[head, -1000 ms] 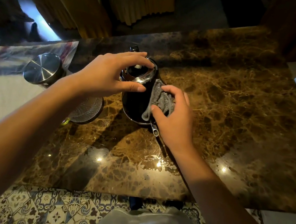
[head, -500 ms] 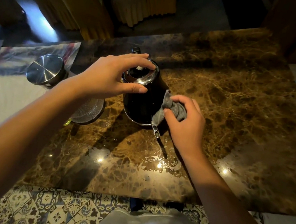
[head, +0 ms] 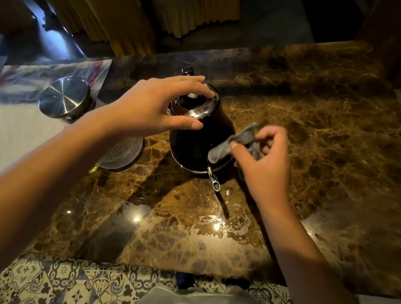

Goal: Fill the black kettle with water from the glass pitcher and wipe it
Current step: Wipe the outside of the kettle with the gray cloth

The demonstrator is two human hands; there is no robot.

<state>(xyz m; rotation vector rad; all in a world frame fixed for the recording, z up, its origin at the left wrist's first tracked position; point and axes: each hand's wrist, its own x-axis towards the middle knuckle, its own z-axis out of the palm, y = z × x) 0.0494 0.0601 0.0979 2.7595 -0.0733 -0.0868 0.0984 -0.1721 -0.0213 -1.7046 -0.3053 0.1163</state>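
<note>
A black kettle [head: 197,136] stands on the marble desk [head: 322,147]. The left hand [head: 154,110] curls over its lid, steadying it. The right hand [head: 266,165] pinches a grey cloth [head: 231,144] against the kettle's right side. The glass pitcher [head: 120,152] sits just left of the kettle. Filling looks done; wiping is underway.

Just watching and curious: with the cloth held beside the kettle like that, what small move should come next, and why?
Probably bring the grey cloth back against the black kettle and wipe its near side. The right hand pinches the cloth beside the kettle's body, while the left hand grips the lid, steadying it for a wipe.
</note>
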